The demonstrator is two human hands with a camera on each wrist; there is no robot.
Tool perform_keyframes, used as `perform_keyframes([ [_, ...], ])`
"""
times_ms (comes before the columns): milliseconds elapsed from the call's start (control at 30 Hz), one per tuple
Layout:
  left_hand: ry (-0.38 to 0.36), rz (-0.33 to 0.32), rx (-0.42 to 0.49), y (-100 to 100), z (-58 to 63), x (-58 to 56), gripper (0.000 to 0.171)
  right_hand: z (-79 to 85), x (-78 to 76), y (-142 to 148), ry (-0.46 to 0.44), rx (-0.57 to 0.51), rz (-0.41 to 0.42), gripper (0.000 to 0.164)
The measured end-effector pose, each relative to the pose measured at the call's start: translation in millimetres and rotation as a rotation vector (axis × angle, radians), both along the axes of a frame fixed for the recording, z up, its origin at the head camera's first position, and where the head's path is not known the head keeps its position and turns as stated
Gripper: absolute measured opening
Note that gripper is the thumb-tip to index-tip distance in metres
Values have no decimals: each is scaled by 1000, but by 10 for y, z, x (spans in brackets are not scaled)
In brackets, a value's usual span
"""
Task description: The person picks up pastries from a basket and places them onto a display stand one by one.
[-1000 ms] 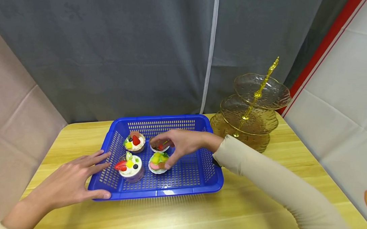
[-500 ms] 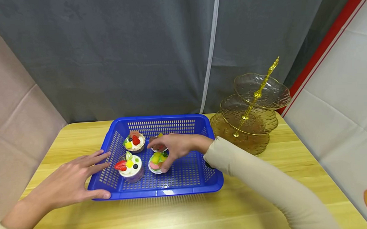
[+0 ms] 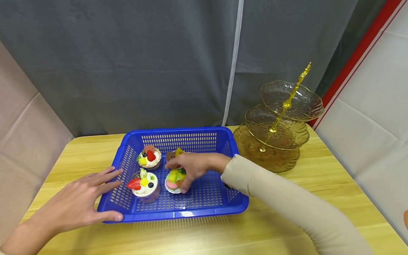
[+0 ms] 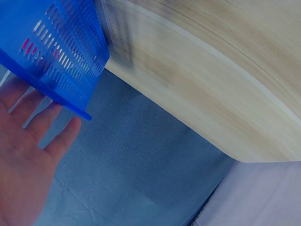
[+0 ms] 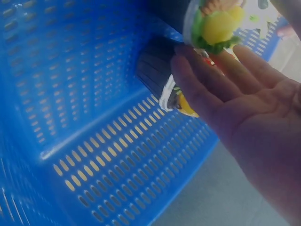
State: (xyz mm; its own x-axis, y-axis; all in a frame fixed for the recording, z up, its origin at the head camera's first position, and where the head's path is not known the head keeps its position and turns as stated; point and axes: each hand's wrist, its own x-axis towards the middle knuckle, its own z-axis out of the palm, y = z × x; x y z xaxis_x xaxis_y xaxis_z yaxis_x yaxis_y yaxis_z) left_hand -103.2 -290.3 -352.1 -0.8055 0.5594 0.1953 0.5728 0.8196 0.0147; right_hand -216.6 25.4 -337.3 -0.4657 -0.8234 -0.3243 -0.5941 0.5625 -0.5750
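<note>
Four fingers of my left hand (image 3: 80, 201) lie at the left rim of a blue plastic basket (image 3: 210, 211), thumb at its front corner. My right hand (image 3: 196, 167) reaches into the basket over a cupcake topped with yellow fruit (image 3: 173, 176), thumb on its near right side and fingers behind. In the right wrist view those fingers look fairly straight, lying between this cupcake (image 5: 221, 26) and a dark-cupped one (image 5: 153, 68). That brown-topped cupcake (image 3: 170, 156) is partly hidden by the hand. To the left sit a strawberry cupcake (image 3: 150, 159) and a clear dessert cup (image 3: 149, 193).
A three-tier glass cake stand (image 3: 278, 140) with a gold stem stands on the wooden table (image 3: 261, 230), right of the basket. Grey curtain (image 3: 138, 69) hangs behind the table, with pale panels at both sides.
My right hand has shifted slightly left and nearer over the yellow-fruit cupcake, uncovering more of the brown-topped one. The cupcakes, basket and left hand keep their places.
</note>
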Motion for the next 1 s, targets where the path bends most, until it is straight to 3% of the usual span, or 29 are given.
perform_keyframes([
  [500,14,-2,11,4,-16,-7,86,-204,80,-69,51,98,-29,87],
  [1000,11,1,9,-3,-24,-4,87,-290,172,-133,224,24,107,76],
])
